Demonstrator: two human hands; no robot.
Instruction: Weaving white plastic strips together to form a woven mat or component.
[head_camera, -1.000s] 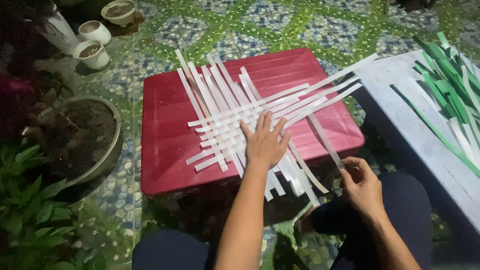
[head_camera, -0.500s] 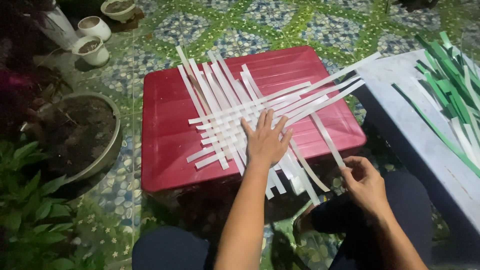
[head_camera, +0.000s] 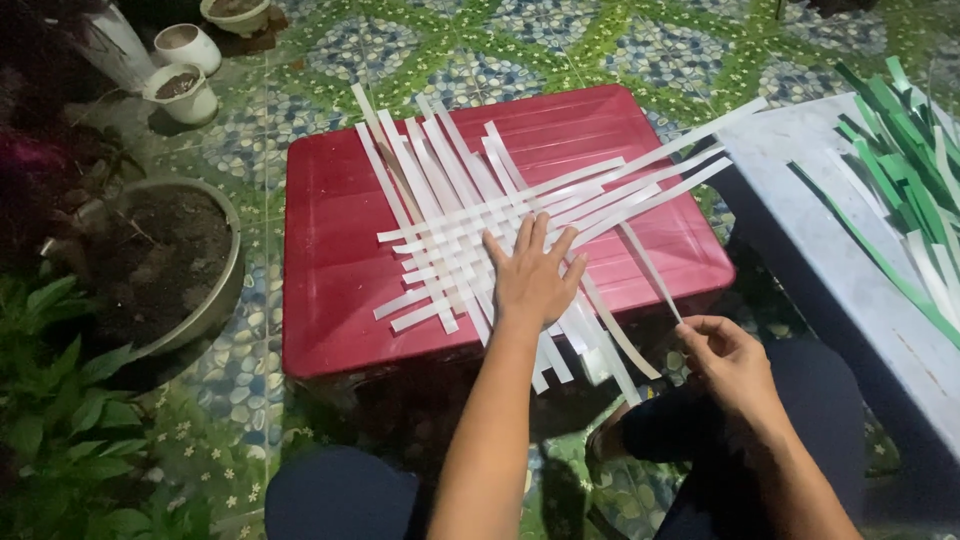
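A flat weave of white strips (head_camera: 470, 230) lies on a red plastic lid (head_camera: 330, 290). My left hand (head_camera: 530, 285) presses flat on the near part of the weave, fingers spread, gripping nothing. My right hand (head_camera: 725, 360) hovers off the lid's near right corner. Its fingertips pinch the lower end of one white strip (head_camera: 650, 268), which slants up into the weave. Several loose strip ends hang over the lid's near edge between my hands.
A grey bench (head_camera: 830, 270) on the right carries a pile of green and white strips (head_camera: 905, 170). A large pot of soil (head_camera: 170, 260) and leafy plants (head_camera: 60, 420) stand on the left, with small white pots (head_camera: 185, 90) behind. My knees are below, on patterned floor tiles.
My right hand has edged slightly up and right with the strip's end. My left hand stays pressed on the weave.
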